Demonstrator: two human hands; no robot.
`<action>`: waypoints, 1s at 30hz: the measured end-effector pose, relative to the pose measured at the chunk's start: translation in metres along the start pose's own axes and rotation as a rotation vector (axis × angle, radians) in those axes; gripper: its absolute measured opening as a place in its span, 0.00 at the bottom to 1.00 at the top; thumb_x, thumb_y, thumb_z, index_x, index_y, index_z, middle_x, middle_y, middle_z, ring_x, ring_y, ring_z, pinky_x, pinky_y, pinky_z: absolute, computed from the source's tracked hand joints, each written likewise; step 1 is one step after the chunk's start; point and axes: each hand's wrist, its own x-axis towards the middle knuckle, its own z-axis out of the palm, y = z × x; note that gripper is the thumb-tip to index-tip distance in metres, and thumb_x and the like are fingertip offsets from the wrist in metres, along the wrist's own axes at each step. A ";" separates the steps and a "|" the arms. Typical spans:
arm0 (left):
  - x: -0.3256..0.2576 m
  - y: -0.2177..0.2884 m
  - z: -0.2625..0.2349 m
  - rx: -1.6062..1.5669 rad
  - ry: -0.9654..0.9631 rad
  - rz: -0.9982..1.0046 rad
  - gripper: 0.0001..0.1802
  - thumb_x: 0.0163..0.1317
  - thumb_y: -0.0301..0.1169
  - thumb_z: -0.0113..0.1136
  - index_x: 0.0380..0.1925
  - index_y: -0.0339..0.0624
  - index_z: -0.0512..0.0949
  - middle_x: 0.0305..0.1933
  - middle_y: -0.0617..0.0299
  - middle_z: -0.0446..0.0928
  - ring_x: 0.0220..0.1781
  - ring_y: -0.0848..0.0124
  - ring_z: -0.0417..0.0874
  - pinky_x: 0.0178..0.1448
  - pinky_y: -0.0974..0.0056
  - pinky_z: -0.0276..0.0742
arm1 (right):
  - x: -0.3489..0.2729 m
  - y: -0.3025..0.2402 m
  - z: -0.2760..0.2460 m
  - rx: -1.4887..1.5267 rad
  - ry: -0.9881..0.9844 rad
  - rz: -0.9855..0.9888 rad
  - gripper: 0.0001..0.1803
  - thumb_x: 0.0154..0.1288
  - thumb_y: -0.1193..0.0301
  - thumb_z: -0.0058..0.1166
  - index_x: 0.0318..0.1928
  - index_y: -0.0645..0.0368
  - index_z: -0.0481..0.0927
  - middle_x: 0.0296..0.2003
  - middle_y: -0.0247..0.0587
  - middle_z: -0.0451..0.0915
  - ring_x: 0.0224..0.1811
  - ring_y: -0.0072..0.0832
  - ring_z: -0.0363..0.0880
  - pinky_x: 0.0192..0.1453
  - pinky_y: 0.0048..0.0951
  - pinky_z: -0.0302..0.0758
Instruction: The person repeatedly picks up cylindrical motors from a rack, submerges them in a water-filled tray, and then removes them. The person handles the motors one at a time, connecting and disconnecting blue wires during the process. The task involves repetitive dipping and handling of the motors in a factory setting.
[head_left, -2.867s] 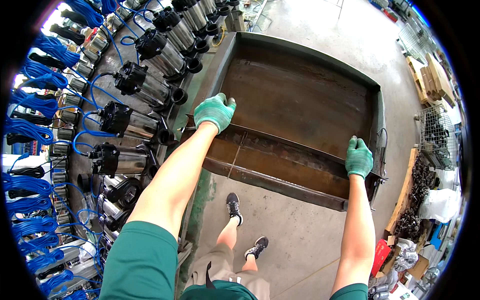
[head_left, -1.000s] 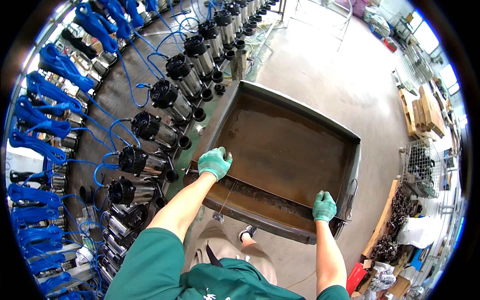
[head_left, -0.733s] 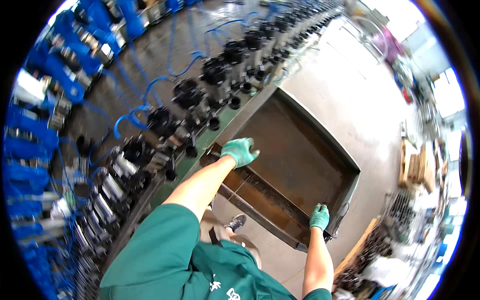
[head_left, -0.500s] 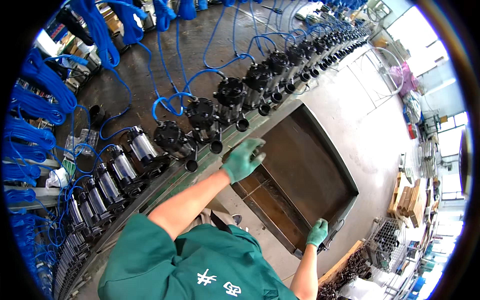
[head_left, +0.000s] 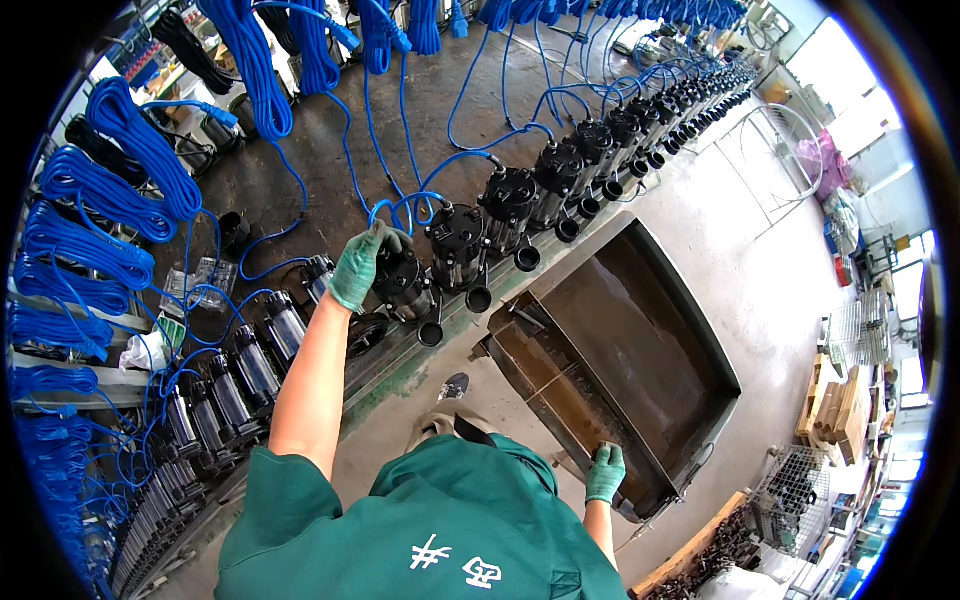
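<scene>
The left hand point(head_left: 358, 264) wraps its fingers over a black pump point(head_left: 405, 285) on the bench point(head_left: 300, 170). Beside that bench, the right hand point(head_left: 605, 473) grips the rusty metal cart point(head_left: 625, 350) rim, fingers curled.

One metal tray point(head_left: 640, 330), two gloved hands point(head_left: 358, 265)

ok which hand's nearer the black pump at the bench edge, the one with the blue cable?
Left. The left hand rests on top of the black pump. The right hand is far off, gripping the near rim of the rusty metal tray.
</scene>
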 end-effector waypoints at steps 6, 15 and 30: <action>-0.068 -0.005 0.055 -0.038 -0.010 0.054 0.18 0.82 0.43 0.56 0.40 0.40 0.83 0.28 0.64 0.76 0.35 0.73 0.79 0.44 0.64 0.77 | -0.011 -0.032 0.021 0.080 -0.089 0.019 0.12 0.79 0.64 0.56 0.43 0.60 0.85 0.28 0.34 0.82 0.32 0.20 0.76 0.40 0.31 0.77; -0.118 0.089 0.164 -0.395 -0.140 0.099 0.30 0.84 0.54 0.44 0.28 0.42 0.72 0.31 0.59 0.76 0.47 0.62 0.81 0.60 0.54 0.74 | -0.018 -0.152 0.056 0.511 -0.743 0.135 0.39 0.80 0.64 0.53 0.83 0.51 0.51 0.63 0.54 0.78 0.50 0.38 0.88 0.50 0.36 0.87; -0.104 -0.182 0.270 0.247 -0.377 -0.634 0.28 0.81 0.56 0.53 0.39 0.44 0.88 0.23 0.66 0.77 0.24 0.75 0.75 0.29 0.64 0.72 | 0.015 -0.113 -0.045 -0.438 -0.030 0.087 0.21 0.67 0.68 0.59 0.59 0.59 0.86 0.48 0.62 0.87 0.53 0.55 0.86 0.61 0.48 0.82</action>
